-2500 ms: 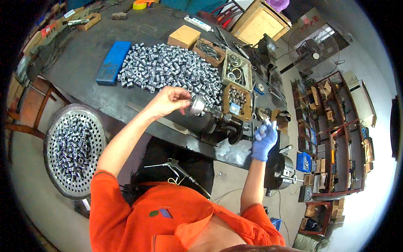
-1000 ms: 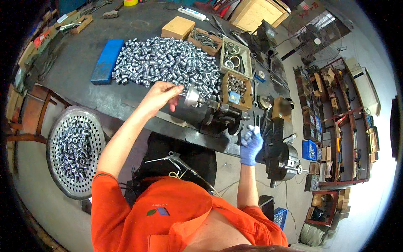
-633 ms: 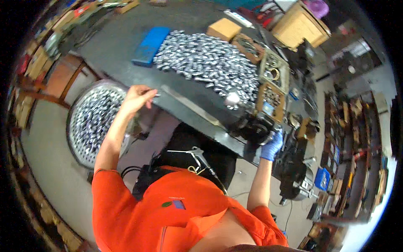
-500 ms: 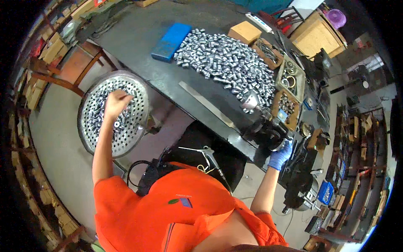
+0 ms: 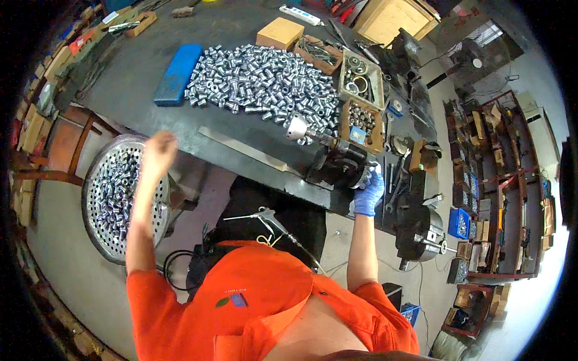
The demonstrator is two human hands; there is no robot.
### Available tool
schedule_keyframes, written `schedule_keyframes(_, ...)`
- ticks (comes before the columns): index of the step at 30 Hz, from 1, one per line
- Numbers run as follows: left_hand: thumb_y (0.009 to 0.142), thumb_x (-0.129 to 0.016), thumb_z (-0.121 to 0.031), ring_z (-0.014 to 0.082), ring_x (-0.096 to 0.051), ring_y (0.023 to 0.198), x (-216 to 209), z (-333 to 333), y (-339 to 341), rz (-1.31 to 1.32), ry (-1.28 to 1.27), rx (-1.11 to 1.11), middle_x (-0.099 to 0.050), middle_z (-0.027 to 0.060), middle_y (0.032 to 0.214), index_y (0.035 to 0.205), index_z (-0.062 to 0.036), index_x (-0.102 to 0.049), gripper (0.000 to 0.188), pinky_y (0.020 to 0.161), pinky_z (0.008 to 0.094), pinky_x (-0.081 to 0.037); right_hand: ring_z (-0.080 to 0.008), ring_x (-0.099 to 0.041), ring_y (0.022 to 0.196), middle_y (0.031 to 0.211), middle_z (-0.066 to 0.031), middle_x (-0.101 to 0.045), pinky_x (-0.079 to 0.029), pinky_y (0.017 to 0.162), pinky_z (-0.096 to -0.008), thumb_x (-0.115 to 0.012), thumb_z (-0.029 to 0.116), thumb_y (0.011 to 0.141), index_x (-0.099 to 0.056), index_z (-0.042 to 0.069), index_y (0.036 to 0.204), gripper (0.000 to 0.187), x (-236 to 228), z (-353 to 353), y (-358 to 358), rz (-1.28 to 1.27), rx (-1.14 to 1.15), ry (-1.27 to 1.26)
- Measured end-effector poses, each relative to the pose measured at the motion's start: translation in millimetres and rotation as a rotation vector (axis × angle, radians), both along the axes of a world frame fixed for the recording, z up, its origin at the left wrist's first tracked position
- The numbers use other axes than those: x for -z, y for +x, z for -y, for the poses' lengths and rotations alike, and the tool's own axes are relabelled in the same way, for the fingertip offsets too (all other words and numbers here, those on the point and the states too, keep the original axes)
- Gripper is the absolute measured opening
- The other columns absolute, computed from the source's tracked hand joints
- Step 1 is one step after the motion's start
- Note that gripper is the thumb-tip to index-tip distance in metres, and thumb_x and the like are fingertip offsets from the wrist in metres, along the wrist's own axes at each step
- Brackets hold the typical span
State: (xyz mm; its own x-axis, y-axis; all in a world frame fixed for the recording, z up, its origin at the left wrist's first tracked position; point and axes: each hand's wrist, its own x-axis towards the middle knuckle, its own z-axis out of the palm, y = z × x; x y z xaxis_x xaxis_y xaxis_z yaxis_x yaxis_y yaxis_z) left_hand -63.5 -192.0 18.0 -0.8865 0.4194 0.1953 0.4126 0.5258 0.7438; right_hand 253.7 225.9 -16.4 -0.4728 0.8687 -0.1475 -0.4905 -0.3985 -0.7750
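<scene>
My bare left hand (image 5: 161, 150) hangs between the round perforated metal tray (image 5: 158, 224) and the bench edge, its fingers curled in and blurred by motion. Whatever it may hold is too small or hidden to make out. In the tray lies a heap of small shiny metal sleeves (image 5: 117, 198). My right hand (image 5: 370, 191), in a blue glove, grips the rim of a toothed wheel (image 5: 363, 177) at one end of a dark bench spindle (image 5: 340, 163). At its other end is a silver drill chuck (image 5: 297, 127); I cannot tell whether its jaws hold a part.
A large pile of metal sleeves (image 5: 265, 81) covers the bench beside a blue box (image 5: 179, 75). Along the bench edge lies a flat metal bar (image 5: 241, 147). An air blow gun (image 5: 268, 218) hangs before me. Boxes of small parts (image 5: 363, 120) stand behind the spindle.
My left hand has lifted out of the tray and swung right toward the bench. My right hand stays at the toothed wheel. The whole view has turned to the right.
</scene>
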Motion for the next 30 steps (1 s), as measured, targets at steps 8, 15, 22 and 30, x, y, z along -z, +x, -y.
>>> schedule_keyframes(8,0.076,-0.061,-0.033,0.0316,-0.061,0.083,16,-252,82,-0.035,-0.297,0.540,-0.063,0.0151,0.085,0.091,-0.0078,-0.063,0.030,0.070,0.0407,-0.048,-0.0027,-0.044,0.053,0.066,0.0052,-0.049,-0.029,0.041,-0.0157,-0.055,0.026,0.088,-0.056,0.006,0.085,0.020,-14,14,7,0.055,0.043,0.067)
schedule_keyframes(15,0.072,-0.056,-0.024,0.0296,-0.061,0.069,34,-270,92,-0.379,-0.260,0.487,-0.062,0.0099,0.070,0.064,-0.0094,-0.058,0.017,0.059,0.0386,-0.047,-0.0036,-0.043,0.049,0.066,0.0031,-0.054,-0.029,0.040,-0.0164,-0.055,0.027,0.087,-0.059,0.006,0.087,0.021,-16,18,8,0.106,0.052,0.047)
schedule_keyframes(22,0.066,-0.061,-0.022,0.0305,-0.060,0.068,59,-249,54,-0.502,-0.229,0.683,-0.061,0.0134,0.067,0.066,-0.0050,-0.059,0.017,0.062,0.0413,-0.045,-0.0019,-0.044,0.052,0.068,0.0038,-0.052,-0.030,0.039,-0.0150,-0.054,0.028,0.088,-0.056,0.002,0.094,0.027,-15,18,8,0.019,-0.007,0.066)
schedule_keyframes(30,0.063,-0.061,-0.022,0.0293,-0.062,0.073,9,-228,56,-0.464,-0.437,0.710,-0.062,0.0132,0.071,0.073,-0.0075,-0.063,0.017,0.064,0.0395,-0.049,-0.0027,-0.042,0.051,0.065,0.0042,-0.047,-0.029,0.040,-0.0151,-0.055,0.027,0.088,-0.055,0.000,0.095,0.027,-7,13,10,-0.010,-0.036,0.053)
